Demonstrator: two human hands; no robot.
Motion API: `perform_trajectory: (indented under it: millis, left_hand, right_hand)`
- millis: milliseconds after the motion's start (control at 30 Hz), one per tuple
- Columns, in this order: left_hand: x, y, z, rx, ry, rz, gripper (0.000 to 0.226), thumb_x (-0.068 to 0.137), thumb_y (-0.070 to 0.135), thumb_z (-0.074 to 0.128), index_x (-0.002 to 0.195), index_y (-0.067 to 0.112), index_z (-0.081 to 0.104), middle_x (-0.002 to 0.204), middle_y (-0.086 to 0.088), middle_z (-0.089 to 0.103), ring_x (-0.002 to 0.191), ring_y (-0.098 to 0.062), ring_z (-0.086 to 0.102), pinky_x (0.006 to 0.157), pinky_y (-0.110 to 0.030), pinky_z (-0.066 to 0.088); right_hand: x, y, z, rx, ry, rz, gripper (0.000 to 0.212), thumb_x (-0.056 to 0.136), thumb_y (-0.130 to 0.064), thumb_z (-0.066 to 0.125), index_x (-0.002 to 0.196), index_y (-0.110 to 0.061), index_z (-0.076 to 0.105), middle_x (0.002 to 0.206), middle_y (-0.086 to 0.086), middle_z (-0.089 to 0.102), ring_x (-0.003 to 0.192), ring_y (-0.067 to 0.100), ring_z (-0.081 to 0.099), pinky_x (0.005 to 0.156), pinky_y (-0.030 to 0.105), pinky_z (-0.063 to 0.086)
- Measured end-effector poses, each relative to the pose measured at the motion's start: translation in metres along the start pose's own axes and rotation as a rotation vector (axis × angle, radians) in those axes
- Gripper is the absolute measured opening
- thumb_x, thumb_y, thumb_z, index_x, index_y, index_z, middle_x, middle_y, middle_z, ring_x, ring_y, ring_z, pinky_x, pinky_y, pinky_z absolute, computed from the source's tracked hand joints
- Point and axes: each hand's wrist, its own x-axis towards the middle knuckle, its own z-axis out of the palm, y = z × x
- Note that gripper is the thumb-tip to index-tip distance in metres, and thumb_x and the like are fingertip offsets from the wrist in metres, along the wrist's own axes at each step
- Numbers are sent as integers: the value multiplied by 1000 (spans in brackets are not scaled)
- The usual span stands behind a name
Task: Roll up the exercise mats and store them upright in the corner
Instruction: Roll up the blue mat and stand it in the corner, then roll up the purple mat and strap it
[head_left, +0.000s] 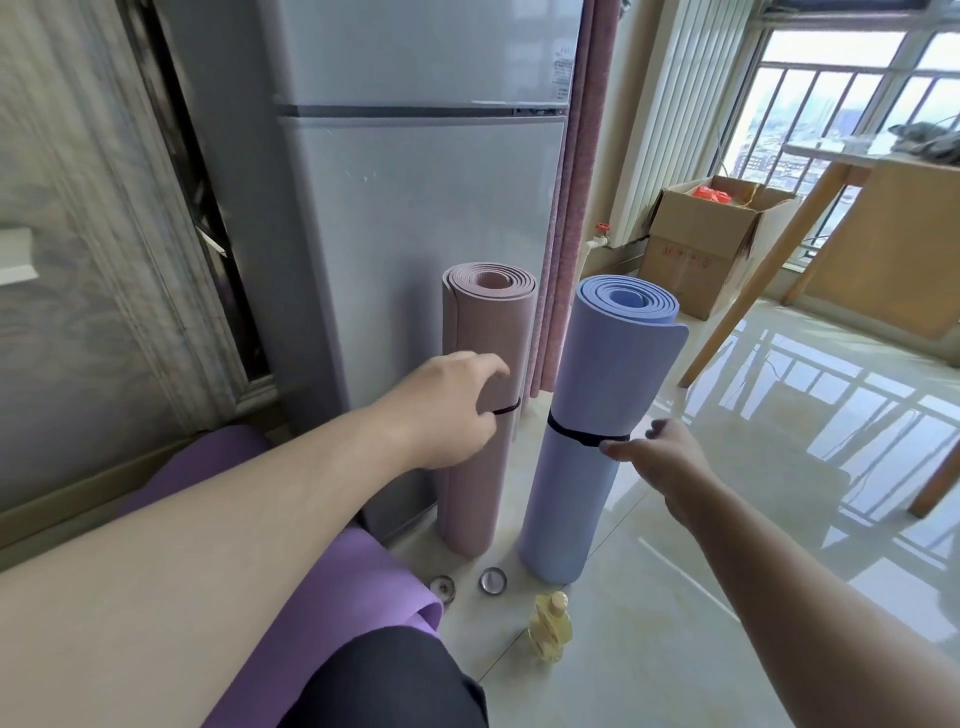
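**Two mats upright by the fridge, a third still on the floor**

Hidden or unclear: the left hand (447, 410) covers the middle of the pink mat (485, 364), so only a short piece of its dark band (506, 410) shows. The purple mat (332, 613) is cut off by the left forearm and a dark-clothed knee. Labels on the fridge (415, 208) are unreadable.

Pink mat: rolled, upright, leaning against the fridge front. Blue mat (608, 405): rolled, upright on the tiled floor (727, 519) just right of the pink one, its outer flap loose at the top, a black strap (582, 435) round its middle. Purple mat: lying beside the fridge base.

Left hand reaches to the pink mat, fingers loosely curled at the band; whether they grip it I cannot tell. Right hand (660, 457) sits at the blue mat's strap, fingers relaxed, touching or almost touching.
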Motion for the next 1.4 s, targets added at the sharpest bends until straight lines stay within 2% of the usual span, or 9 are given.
perform_trajectory:
  millis: [267, 433, 533, 633, 767, 933, 1067, 1200, 1400]
  left_hand:
    - [-63, -46, -9, -58, -6, -140, 42, 98, 24, 62, 139, 35, 60, 137, 15, 62, 121, -10, 58, 98, -26, 43]
    - [-103, -82, -17, -120, 30, -239, 37, 99, 22, 63, 134, 34, 64, 127, 16, 65, 113, -9, 59, 92, -23, 41]
    - [-129, -120, -14, -167, 48, -320, 30, 98, 21, 63, 125, 34, 68, 119, 15, 69, 106, -8, 64, 88, -23, 50]
    - [-157, -172, 0, -212, 49, -437, 24, 100, 24, 61, 117, 39, 68, 113, 17, 67, 96, -6, 65, 69, -16, 50]
    - [-193, -248, 28, -267, 79, -601, 20, 101, 25, 60, 108, 42, 69, 108, 20, 68, 95, -5, 67, 66, -23, 58]
    - [-235, -320, 63, -316, 71, -758, 21, 98, 24, 64, 96, 44, 69, 97, 23, 71, 88, -3, 69, 75, -37, 64]
    - [-257, -350, 79, -320, 37, -827, 20, 99, 23, 62, 99, 42, 70, 98, 21, 70, 87, -5, 69, 70, -37, 64]
    - [-265, -358, 87, -368, 21, -869, 19, 102, 22, 60, 104, 37, 71, 102, 17, 68, 86, -14, 69, 46, -24, 50]
    - [-281, -343, 68, -406, -38, -933, 16, 102, 29, 59, 115, 36, 65, 109, 17, 65, 64, -13, 61, 41, -21, 43]
  right_hand:
    - [-52, 1, 37, -184, -94, 69, 51, 81, -20, 86, 122, -9, 58, 111, 7, 66, 101, 27, 64, 88, 43, 59]
    - [-81, -42, 95, -271, -270, -77, 25, 76, -20, 79, 76, -19, 54, 75, 15, 51, 73, 26, 55, 69, 37, 46]
    - [-96, -54, 150, -323, -411, -149, 2, 88, -10, 74, 90, -10, 73, 85, 15, 73, 79, 26, 66, 75, 37, 57]
    - [-99, -40, 221, -446, -542, -209, 7, 83, -5, 67, 78, -1, 68, 72, 8, 62, 70, 23, 55, 69, 36, 49]
    - [-87, 0, 318, -668, -662, -200, 31, 75, -40, 74, 80, -11, 62, 76, -1, 59, 71, 19, 56, 64, 30, 44]
    - [-65, 47, 406, -896, -662, -174, 78, 88, -69, 70, 136, -10, 56, 129, 9, 64, 113, 27, 63, 82, 29, 44]
    - [-59, 57, 439, -1091, -617, -257, 57, 84, -67, 62, 112, -18, 74, 113, 7, 72, 105, 26, 70, 78, 28, 50]
    - [-78, 44, 442, -1055, -567, -386, 46, 83, -45, 71, 120, -17, 67, 120, 6, 71, 112, 31, 69, 76, 28, 47]
    - [-148, -15, 450, -979, -682, -667, 23, 84, -25, 64, 103, -12, 59, 107, 11, 68, 97, 37, 66, 76, 37, 57]
